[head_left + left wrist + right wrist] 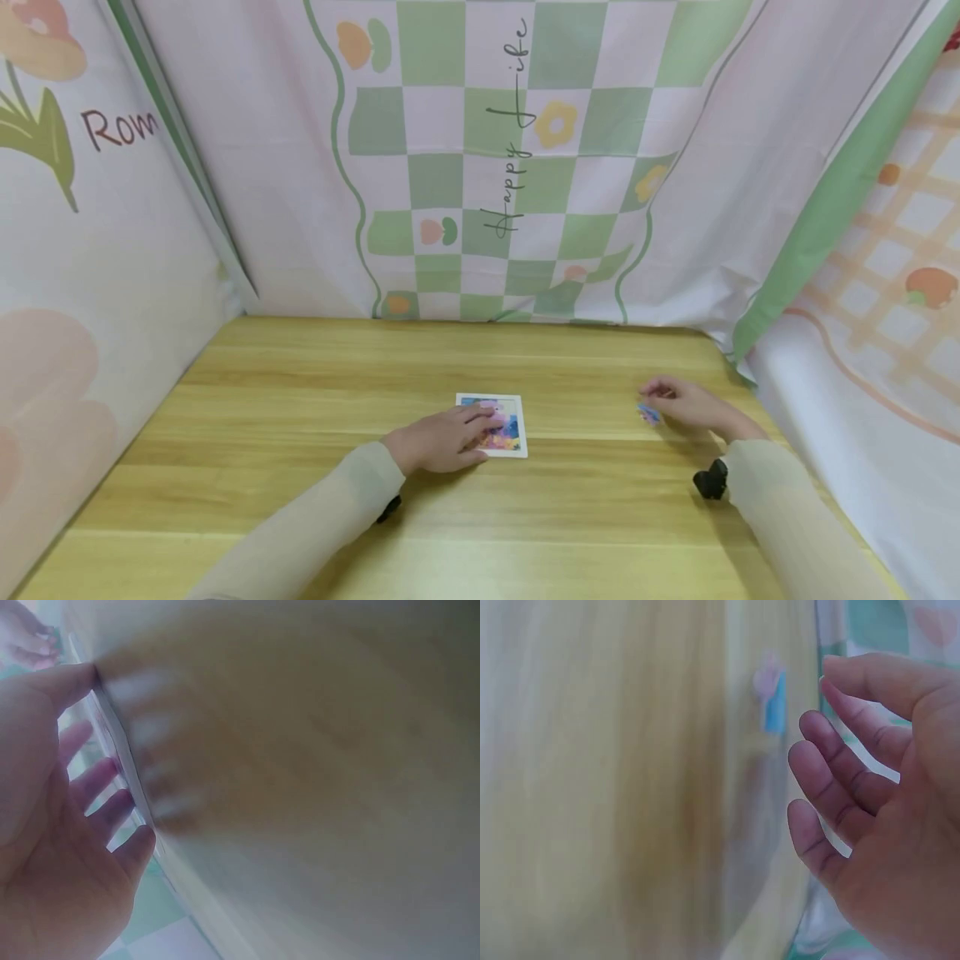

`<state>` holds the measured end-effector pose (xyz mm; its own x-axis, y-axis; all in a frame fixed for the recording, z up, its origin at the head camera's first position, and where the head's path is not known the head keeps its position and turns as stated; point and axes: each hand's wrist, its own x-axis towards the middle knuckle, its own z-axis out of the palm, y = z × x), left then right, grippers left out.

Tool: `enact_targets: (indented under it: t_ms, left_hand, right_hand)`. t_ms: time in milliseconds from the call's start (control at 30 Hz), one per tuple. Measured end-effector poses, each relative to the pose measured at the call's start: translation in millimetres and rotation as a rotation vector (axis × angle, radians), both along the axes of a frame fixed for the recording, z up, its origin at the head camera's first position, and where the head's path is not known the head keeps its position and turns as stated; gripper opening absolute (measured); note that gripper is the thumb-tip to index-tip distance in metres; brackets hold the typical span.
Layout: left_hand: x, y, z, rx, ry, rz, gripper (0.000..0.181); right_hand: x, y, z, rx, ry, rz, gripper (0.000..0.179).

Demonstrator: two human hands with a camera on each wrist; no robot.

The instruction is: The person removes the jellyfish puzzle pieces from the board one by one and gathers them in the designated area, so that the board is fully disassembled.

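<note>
A small white-framed picture puzzle (pixel 512 429) in blue, pink and orange lies flat on the wooden table. My left hand (pixel 444 439) rests on its left part with spread fingers, covering some of the picture. In the left wrist view, the thumb and fingertips of that hand (pixel 67 802) touch the board, which shows as a thin pale edge. Over to the right, my right hand (pixel 686 403) is held beside a few colourful loose puzzle pieces (pixel 648 413). Its loosely bent fingers (pixel 814 765) hold nothing in the right wrist view, where a blue and pink piece (pixel 774 705) lies past the fingertips.
The wooden table (pixel 360 358) reaches back to a hanging curtain (pixel 495 150) with a green and white check print. More printed cloth (pixel 67 250) closes off the left side, and a similar cloth (pixel 885 275) stands along the right edge.
</note>
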<state>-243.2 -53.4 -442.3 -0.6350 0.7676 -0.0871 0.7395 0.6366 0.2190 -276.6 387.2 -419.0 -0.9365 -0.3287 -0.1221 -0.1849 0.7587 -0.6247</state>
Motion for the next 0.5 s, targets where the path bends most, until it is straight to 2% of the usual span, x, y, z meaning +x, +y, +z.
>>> enact_targets:
  t_ms: [200, 333, 500]
  left_hand:
    - [-2.3, 1.4, -2.4, 0.014, -0.015, 0.012, 0.06]
    - [-2.5, 1.2, 0.1, 0.009, -0.025, 0.012, 0.061]
    - [0.3, -1.3, 6.7, -0.006, -0.032, 0.026, 0.059]
  right_hand:
    - [-1.6, -31, 15.1, -0.018, -0.061, 0.033, 0.038]
    - [-5.1, -54, 19.2, -0.02, -0.091, 0.069, 0.036]
    - [-14.2, -82, 10.9, 0.012, 0.001, 0.135, 0.028]
